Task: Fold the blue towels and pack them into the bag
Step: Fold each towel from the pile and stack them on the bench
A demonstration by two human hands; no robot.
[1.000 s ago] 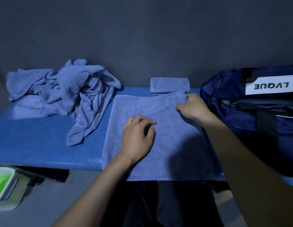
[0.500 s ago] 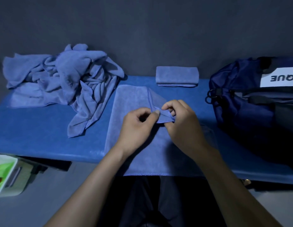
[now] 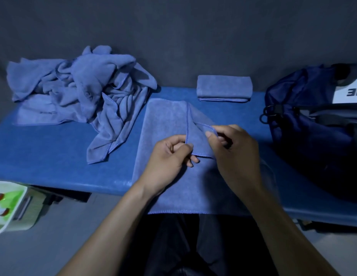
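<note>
Left hand (image 3: 169,156) and right hand (image 3: 233,150) each pinched the folded-over edge of the flat blue microfibre towel (image 3: 163,124) on the blue table (image 3: 44,156).

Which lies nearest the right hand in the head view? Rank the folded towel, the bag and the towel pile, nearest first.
From the right hand:
1. Folded towel: straight beyond it, at the bench's back edge.
2. Bag: to its right. Its near edge comes about as close as the folded towel, so these two are hard to separate.
3. Towel pile: far left, clearly farthest.

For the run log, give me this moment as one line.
step: folding | left hand: pinches towel edge | right hand: pinches corner | folded towel: table | bag: right
</note>
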